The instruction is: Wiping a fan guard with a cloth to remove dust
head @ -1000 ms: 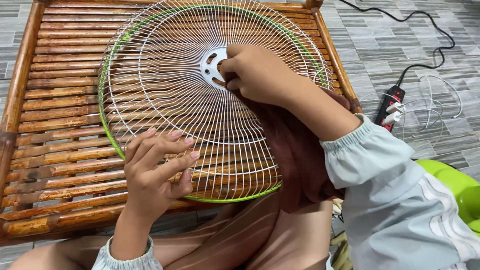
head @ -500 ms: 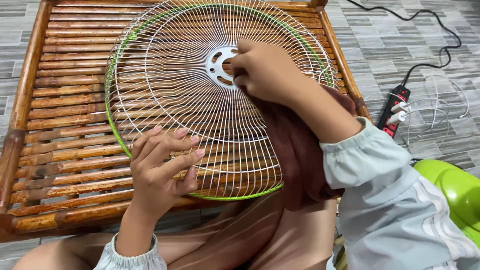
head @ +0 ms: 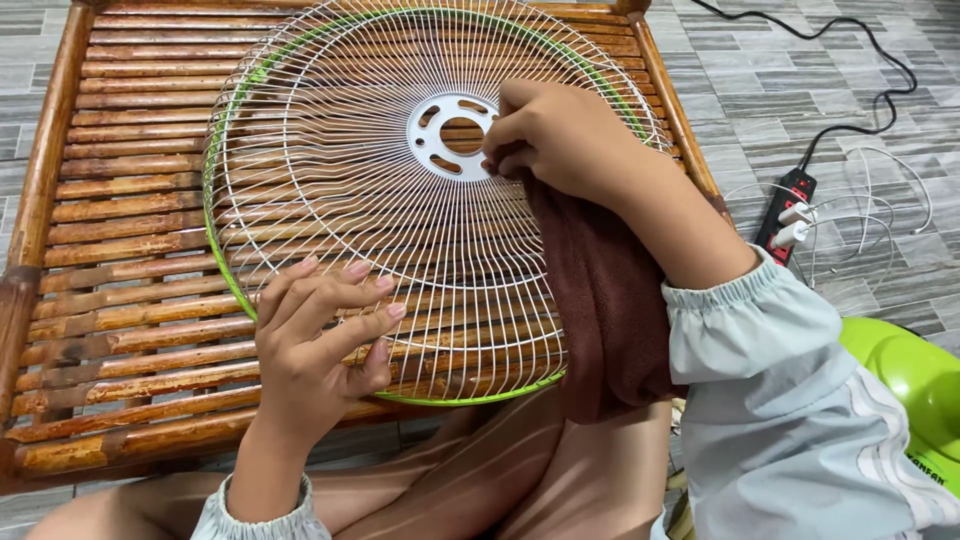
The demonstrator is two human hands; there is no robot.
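Note:
A round white wire fan guard (head: 330, 180) with a green rim lies flat on a slatted bamboo table (head: 120, 200). My left hand (head: 315, 345) rests on the guard's near edge, fingers spread over the wires, holding it down. My right hand (head: 565, 135) grips a dark brown cloth (head: 605, 300) and presses it on the wires just right of the guard's white centre plate (head: 450, 135). The cloth hangs from my hand down over the guard's right side to my lap.
A black power strip (head: 785, 210) with white plugs and a black cable lies on the grey tiled floor at the right. A green plastic fan part (head: 910, 385) sits at the lower right. My knees are under the table's near edge.
The view has shifted, so the guard sits further right and lower in frame. My right hand with the cloth has stayed by the centre plate. My left hand still holds the near edge.

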